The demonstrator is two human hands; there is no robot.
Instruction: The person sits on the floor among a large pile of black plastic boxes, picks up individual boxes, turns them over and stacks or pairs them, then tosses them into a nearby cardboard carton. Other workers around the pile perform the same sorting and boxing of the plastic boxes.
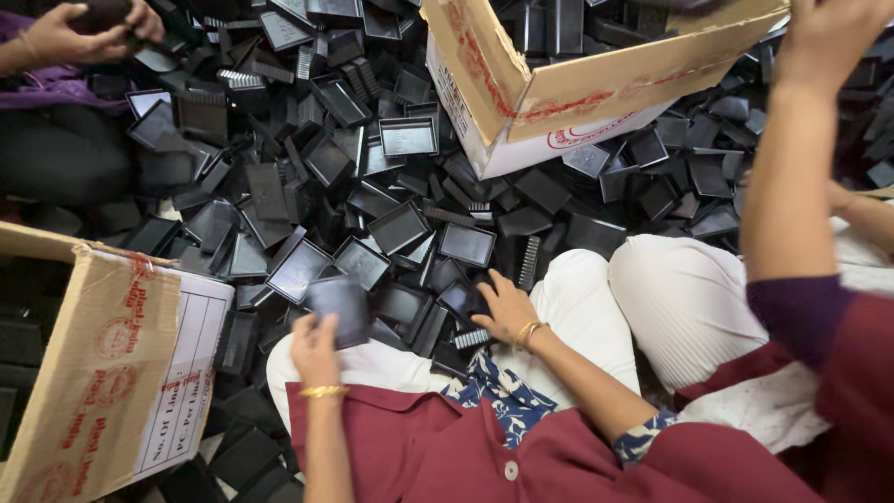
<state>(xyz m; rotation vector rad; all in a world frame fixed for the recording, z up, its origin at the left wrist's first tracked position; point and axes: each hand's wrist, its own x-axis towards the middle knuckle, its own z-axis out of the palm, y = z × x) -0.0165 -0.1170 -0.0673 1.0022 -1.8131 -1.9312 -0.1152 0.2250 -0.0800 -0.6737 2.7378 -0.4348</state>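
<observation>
The person sits on the floor in white trousers [577,307] and a maroon top, facing a wide heap of black plastic trays [372,177] that covers the floor far and to both sides.

The left hand [315,346] has its fingers curled around the near edge of a dark flat tray piece [340,307] and holds it up just above the left knee, at the near rim of the heap. A gold bangle [323,392] sits on that wrist.

The right hand [503,312] reaches into the pile just beyond the right knee, fingers spread and resting on a small black tray [463,300] there. Whether it grips the piece or only touches it I cannot tell.

An open cardboard box [112,373] with red print stands to the near left, and black pieces show inside it. A second open cardboard carton [559,93] sits far, in the middle of the heap.

At the far left another person's hands [88,33] hold a dark piece. On the right, a co-worker's arm [792,168] is raised over the heap.
</observation>
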